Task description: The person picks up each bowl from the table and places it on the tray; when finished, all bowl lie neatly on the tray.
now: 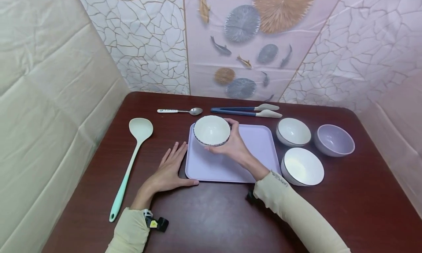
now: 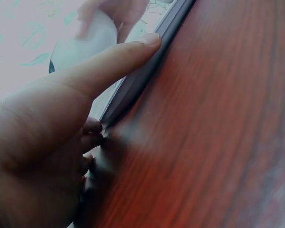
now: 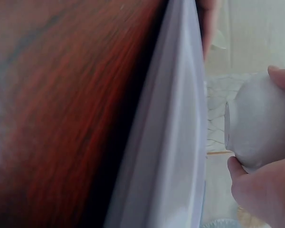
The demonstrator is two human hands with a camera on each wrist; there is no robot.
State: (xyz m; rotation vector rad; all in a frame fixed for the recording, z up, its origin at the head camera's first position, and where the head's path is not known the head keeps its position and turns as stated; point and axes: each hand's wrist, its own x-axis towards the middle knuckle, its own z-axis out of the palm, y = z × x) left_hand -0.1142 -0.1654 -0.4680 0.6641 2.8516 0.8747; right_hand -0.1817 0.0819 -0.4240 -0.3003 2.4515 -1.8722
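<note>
My right hand [image 1: 230, 143] grips a small white bowl [image 1: 212, 130] with a dark patterned rim, thumb on the near side and fingers round the far right side. The bowl is held over the left part of a lilac tray [image 1: 257, 150]; in the right wrist view its foot shows apart from the tray [image 3: 180, 118]. My left hand [image 1: 169, 172] lies at the tray's left side with fingers spread straight, the thumb along the near left corner. In the left wrist view that thumb [image 2: 118, 59] is right at the tray's edge.
Right of the tray stand two white bowls [image 1: 293, 132] [image 1: 303, 167] and a lilac bowl [image 1: 334, 140]. Behind the tray lie a metal spoon [image 1: 178, 111] and blue tongs [image 1: 245, 111]. A long ladle with a mint handle [image 1: 126, 172] lies at the left. Fabric walls enclose the dark wooden table [image 1: 204, 216].
</note>
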